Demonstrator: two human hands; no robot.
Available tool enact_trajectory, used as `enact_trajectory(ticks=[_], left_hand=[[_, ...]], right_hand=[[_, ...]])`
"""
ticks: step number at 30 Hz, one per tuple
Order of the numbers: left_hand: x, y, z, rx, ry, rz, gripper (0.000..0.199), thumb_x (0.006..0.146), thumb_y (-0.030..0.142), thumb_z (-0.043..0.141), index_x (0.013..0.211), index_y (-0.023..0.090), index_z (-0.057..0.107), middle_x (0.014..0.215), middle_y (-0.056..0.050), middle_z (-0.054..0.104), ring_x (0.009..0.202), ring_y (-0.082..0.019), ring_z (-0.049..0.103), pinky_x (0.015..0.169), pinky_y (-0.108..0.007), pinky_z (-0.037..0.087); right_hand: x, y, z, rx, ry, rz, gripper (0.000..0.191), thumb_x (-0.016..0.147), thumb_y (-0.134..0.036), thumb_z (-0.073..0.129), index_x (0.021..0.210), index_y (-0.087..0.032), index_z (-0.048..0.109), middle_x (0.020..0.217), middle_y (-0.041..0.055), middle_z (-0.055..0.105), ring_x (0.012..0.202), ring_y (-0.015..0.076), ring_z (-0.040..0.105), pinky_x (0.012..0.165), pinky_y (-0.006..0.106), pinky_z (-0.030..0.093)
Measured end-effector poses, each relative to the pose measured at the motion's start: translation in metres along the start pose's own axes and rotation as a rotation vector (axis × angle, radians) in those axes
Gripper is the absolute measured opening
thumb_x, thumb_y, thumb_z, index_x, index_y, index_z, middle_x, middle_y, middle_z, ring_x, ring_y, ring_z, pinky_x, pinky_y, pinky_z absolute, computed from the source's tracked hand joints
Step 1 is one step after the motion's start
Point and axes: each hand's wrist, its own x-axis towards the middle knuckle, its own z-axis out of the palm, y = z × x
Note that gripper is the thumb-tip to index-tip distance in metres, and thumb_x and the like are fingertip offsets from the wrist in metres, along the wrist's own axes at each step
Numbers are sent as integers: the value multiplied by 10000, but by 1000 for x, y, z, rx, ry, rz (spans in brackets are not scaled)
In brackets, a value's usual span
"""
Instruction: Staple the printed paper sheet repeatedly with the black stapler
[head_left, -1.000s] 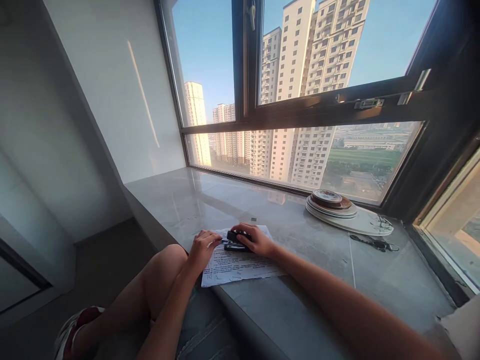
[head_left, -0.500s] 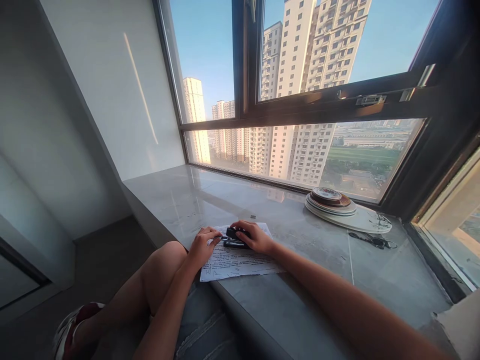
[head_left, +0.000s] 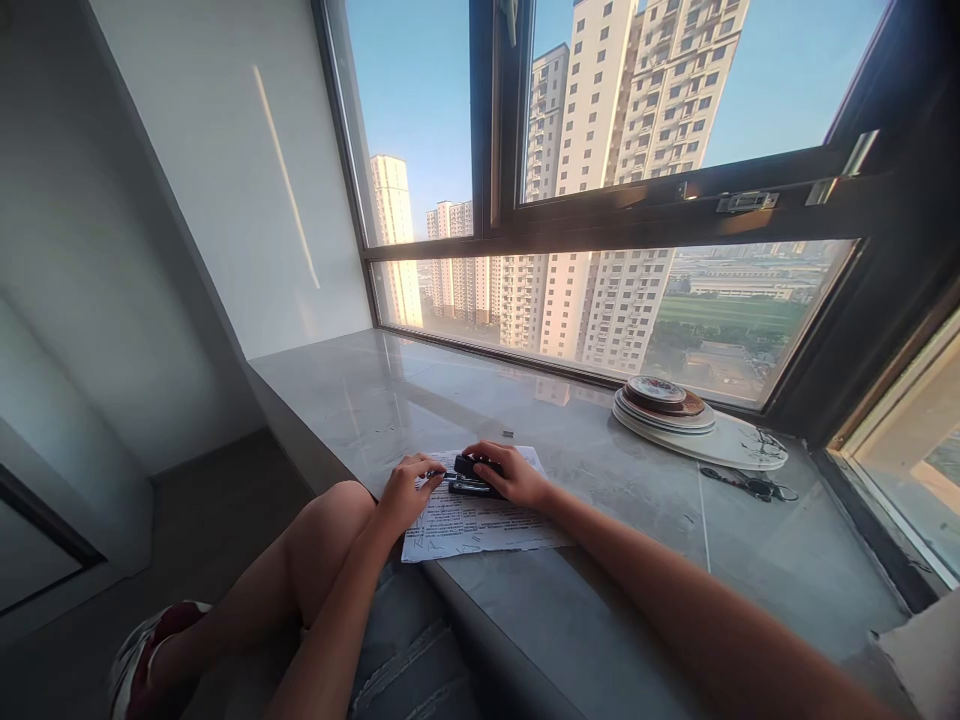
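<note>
A black stapler (head_left: 472,487) lies over a printed sheet of paper (head_left: 476,530) on the grey stone sill, its top part raised from its base at the left end. My right hand (head_left: 514,472) is wrapped round the stapler from the right. At the stapler's left end, my left hand (head_left: 411,490) is closed in a pinch on a small dark part that sticks out of it; the part's exact shape is too small to tell. The sheet reaches the sill's front edge. Just behind the paper sits a small grey strip (head_left: 508,434), perhaps staples.
On the right of the sill (head_left: 322,385) stand stacked plates (head_left: 664,415) on a white oval board (head_left: 750,448). Keys or a similar dark item (head_left: 750,485) lie in front. A large window (head_left: 555,245) rises behind. My bent knee (head_left: 337,515) is at the front edge.
The whole view has shifted very slightly. Both hands and the stapler keep nearly the same position.
</note>
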Motion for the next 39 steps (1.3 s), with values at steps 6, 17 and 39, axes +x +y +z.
enact_trajectory(ticks=[6, 17, 39], left_hand=[[-5, 0, -6, 22, 43, -95, 217, 877, 301, 658, 1062, 287, 770, 1026, -40, 714, 994, -225, 649, 917, -356, 501], [-9, 12, -8, -253, -147, -232, 677, 773, 200, 703, 1425, 270, 535, 1029, -36, 756, 1068, -239, 700, 1013, -373, 479], [-11, -9, -7, -213, 233, -281, 218, 795, 229, 531, 972, 205, 656, 1068, -54, 676, 833, -171, 636, 679, -286, 484]], right_hand=[[0, 0, 0, 6, 4, 11, 319, 1010, -404, 460, 1213, -206, 607, 1128, 83, 682, 989, 219, 634, 863, 325, 474], [5, -6, 4, 38, -13, 40, 321, 994, -423, 487, 1215, -217, 595, 1099, 74, 683, 959, 211, 622, 856, 333, 477], [-43, 76, -93, 72, -28, 460, 591, 855, -694, 560, 1038, -162, 741, 1160, 149, 681, 1083, 319, 631, 959, 501, 508]])
